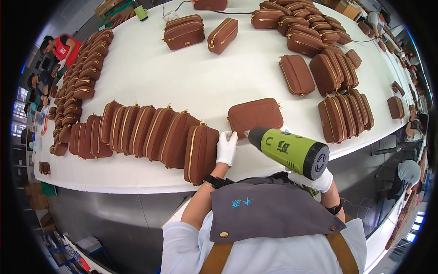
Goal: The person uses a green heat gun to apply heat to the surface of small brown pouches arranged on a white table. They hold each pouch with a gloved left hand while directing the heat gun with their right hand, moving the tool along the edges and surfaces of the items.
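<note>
A brown zip bag (255,115) with a gold zipper pull lies in front of me near the table's edge, its broad side up. My left hand (226,149), in a white glove, pinches its near left corner, the fingertips close together. A green and black heat gun (286,150) is in my right hand (321,180), also gloved; the gun's body hides the handle and most of the fingers. Its nozzle points left, toward the bag's near edge. Beside my left wrist stands the end bag (200,153) of a row of similar bags.
The row of upright bags (153,132) stretches left along the white table (173,82). Further groups of brown bags (340,116) stand at right, far right and down the left side. A green bottle-shaped tool (139,11) and a cable lie at the back. Several people work around.
</note>
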`<state>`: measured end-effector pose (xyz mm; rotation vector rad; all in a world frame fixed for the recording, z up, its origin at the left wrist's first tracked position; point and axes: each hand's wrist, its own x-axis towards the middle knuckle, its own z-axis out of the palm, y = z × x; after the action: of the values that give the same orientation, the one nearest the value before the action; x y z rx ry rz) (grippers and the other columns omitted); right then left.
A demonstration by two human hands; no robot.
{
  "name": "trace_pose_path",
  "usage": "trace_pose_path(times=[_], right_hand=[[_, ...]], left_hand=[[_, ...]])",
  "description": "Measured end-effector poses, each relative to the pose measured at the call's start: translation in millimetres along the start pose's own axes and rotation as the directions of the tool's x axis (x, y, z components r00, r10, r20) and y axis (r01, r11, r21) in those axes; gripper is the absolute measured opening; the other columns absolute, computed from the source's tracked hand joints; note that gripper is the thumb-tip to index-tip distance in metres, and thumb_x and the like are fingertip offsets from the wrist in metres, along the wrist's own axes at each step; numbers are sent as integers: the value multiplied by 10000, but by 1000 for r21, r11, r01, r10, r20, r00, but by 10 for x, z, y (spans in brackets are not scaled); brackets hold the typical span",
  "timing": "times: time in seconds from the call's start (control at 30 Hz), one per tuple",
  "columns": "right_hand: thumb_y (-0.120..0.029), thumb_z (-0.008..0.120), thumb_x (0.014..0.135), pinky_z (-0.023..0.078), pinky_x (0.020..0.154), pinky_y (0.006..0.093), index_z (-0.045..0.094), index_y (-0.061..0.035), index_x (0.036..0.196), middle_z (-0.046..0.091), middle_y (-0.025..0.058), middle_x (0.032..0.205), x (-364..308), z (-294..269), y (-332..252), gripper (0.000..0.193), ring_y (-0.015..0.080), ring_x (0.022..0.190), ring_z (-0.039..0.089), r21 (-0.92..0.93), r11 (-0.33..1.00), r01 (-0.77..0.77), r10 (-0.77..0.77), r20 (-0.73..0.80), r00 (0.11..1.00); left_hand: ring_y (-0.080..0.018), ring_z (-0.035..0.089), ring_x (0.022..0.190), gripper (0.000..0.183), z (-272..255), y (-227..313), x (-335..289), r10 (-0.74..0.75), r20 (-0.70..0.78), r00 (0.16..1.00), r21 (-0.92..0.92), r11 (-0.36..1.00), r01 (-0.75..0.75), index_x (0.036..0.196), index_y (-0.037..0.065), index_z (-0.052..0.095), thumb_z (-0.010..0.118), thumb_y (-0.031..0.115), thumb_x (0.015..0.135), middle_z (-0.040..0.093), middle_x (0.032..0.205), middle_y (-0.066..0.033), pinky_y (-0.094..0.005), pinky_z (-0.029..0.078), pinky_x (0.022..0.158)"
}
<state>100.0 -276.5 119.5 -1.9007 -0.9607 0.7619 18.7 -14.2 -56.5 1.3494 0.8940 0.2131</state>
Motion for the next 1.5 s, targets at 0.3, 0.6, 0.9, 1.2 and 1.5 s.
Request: trace_pose_path(times=[0.3,0.6,0.9,1.2,1.5], right_hand=[[-105,767,763,509,704,274,631,-31,1041,655,40,925,296,-45,-98,318,126,785,601,314,925,-215,278,-170,946],[-168,832,699,518,699,290,618,-46,1020,668,44,903,733,-95,164,405,146,768,613,128,992,-2,22,-159,987],[-46,767,743,522,598,256,659,-10,1052,691,50,851,318,-450,212,330,100,693,632,491,830,-263,427,-258,867],[-13,771,719,502,586,255,660,12,1040,687,58,877,-130,-535,205,341,101,677,591,571,785,-241,496,-347,796],[-21,786,716,509,617,262,658,6,1060,688,56,895,-369,-416,345,368,110,720,605,628,764,-150,432,-324,841]], left_hand=[[-218,609,1002,373,-149,433,-149,307,21,951,255,919,-302,1253,9,485,585,152,923,595,1150,-149,-357,488,882],[-237,557,1105,412,-150,582,384,210,-19,978,129,970,-206,1313,-19,454,526,153,946,546,1242,-175,-352,441,956],[-184,555,909,355,173,385,930,13,-160,987,40,999,-7,1042,-19,604,510,314,960,628,1001,-112,-329,445,820],[-201,572,976,336,252,536,816,222,-162,961,188,963,-191,1107,-31,601,557,256,938,621,1065,-132,-329,455,865],[-349,519,1184,641,785,1116,764,344,474,810,718,381,-582,1242,-19,551,716,394,781,542,1277,-216,-399,423,998]])
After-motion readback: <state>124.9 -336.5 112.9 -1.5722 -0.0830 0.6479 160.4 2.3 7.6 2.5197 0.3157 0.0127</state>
